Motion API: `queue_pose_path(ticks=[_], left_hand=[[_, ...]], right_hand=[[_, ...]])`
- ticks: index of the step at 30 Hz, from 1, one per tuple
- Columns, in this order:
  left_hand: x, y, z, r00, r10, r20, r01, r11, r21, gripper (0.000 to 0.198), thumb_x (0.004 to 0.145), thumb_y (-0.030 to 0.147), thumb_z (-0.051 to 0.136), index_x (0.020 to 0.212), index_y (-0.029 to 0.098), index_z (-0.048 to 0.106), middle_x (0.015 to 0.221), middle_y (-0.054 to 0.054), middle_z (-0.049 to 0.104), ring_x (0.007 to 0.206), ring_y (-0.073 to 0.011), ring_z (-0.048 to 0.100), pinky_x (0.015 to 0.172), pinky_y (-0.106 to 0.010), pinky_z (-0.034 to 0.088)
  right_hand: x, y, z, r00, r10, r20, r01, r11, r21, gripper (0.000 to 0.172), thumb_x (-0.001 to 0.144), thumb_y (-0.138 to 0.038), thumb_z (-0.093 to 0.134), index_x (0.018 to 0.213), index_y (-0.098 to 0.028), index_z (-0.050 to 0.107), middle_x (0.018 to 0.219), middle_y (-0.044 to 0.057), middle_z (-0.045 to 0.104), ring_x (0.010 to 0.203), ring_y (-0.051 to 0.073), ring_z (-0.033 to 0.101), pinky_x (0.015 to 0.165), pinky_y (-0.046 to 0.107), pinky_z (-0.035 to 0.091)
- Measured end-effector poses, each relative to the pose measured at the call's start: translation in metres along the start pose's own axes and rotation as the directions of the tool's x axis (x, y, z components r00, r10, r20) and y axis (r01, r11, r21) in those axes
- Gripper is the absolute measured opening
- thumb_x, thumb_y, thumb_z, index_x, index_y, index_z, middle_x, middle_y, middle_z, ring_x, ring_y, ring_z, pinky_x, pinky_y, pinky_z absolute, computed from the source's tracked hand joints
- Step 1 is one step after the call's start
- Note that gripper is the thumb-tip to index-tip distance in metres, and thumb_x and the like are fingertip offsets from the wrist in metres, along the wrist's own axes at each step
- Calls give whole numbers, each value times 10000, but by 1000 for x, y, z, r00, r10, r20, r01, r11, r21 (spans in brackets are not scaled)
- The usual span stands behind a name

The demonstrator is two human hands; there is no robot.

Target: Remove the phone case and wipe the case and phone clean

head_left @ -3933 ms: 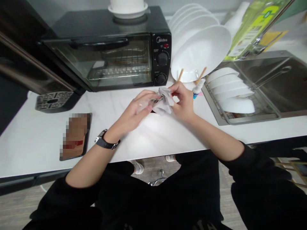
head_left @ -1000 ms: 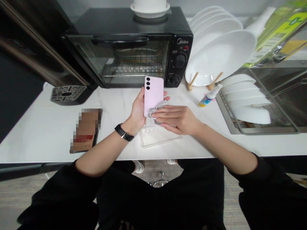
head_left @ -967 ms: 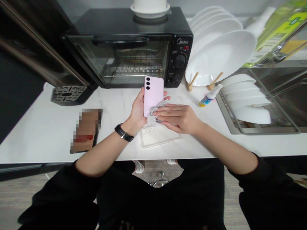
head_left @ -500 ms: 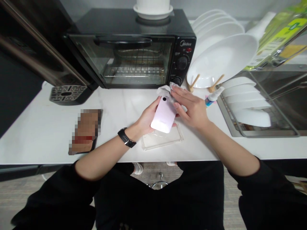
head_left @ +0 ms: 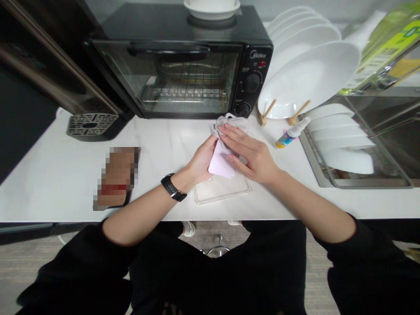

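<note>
My left hand (head_left: 200, 161) grips a pale pink phone (head_left: 220, 165) from its left side, back facing up and tilted over the counter. My right hand (head_left: 250, 151) lies across the phone with fingers stretched flat, pressing a white cloth (head_left: 231, 123) against the phone's top end. The cloth bunches out beyond my fingertips. A clear phone case (head_left: 223, 190) lies flat on the white counter (head_left: 59, 179) just below both hands, partly under the phone.
A black toaster oven (head_left: 183, 65) stands behind the hands. White plates (head_left: 308, 74) lean in a wooden rack, more dishes (head_left: 341, 140) in a metal drainer at right. A small spray bottle (head_left: 290, 134) lies near it. A second phone (head_left: 116, 177) rests on the left.
Earlier the phone stood upright with the cloth at its lower end. It has since tipped down toward the counter, and my right hand has slid the cloth up to its top end.
</note>
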State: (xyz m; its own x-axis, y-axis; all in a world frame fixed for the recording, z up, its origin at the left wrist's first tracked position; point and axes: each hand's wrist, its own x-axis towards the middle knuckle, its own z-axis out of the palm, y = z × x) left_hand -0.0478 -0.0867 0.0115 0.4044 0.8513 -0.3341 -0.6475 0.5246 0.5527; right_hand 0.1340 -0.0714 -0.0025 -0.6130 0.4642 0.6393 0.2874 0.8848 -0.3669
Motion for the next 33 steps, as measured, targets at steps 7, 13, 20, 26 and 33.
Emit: queue_pose_path(ticks=[7, 13, 20, 26, 33], left_hand=[[-4, 13, 2, 999, -30, -37, 29, 999, -21, 702, 1125, 605, 294, 1290, 74, 723, 1054, -147, 832, 1123, -267, 791, 1023, -363, 615], [-4, 23, -6, 994, 112, 18, -110, 991, -80, 649, 1127, 579, 307, 1444, 150, 676, 1134, -99, 838, 1164, -275, 787, 974, -411, 647], [-2, 16, -1, 998, 57, 22, -56, 997, -57, 585, 1119, 542, 360, 1430, 173, 692, 1221, -95, 824, 1276, -318, 746, 1094, -479, 611], [-4, 9, -8, 995, -98, 32, 98, 995, 8, 488, 1112, 540, 434, 1379, 235, 705, 1143, -70, 836, 1210, -310, 775, 1072, -501, 627], [-7, 5, 2, 991, -131, -18, 131, 991, 30, 481, 1112, 525, 440, 1417, 250, 692, 1162, -66, 834, 1247, -329, 764, 1086, -502, 619]], right_hand=[[-2, -9, 11, 978, -210, 16, 207, 972, 110, 507, 1077, -202, 574, 1584, -236, 573, 1514, 86, 718, 1489, 227, 627, 1228, 477, 583], [-3, -13, 8, 964, -266, 5, 264, 960, 98, 348, 1047, -208, 645, 1379, -236, 746, 1298, 42, 836, 1292, 205, 772, 1116, 407, 670], [-3, 2, -7, 990, -38, -137, 46, 997, 54, 345, 1056, -223, 614, 1352, -270, 785, 1322, 51, 828, 1276, 254, 783, 1173, 495, 637], [-2, 9, -11, 979, 98, -177, -106, 994, -38, 401, 1109, -332, 522, 1444, -260, 730, 1499, 54, 728, 1430, 294, 683, 1290, 545, 532], [-2, 3, -7, 987, 107, -122, -111, 994, -24, 498, 1115, -372, 495, 1603, -300, 564, 1667, 28, 573, 1573, 308, 531, 1349, 616, 429]])
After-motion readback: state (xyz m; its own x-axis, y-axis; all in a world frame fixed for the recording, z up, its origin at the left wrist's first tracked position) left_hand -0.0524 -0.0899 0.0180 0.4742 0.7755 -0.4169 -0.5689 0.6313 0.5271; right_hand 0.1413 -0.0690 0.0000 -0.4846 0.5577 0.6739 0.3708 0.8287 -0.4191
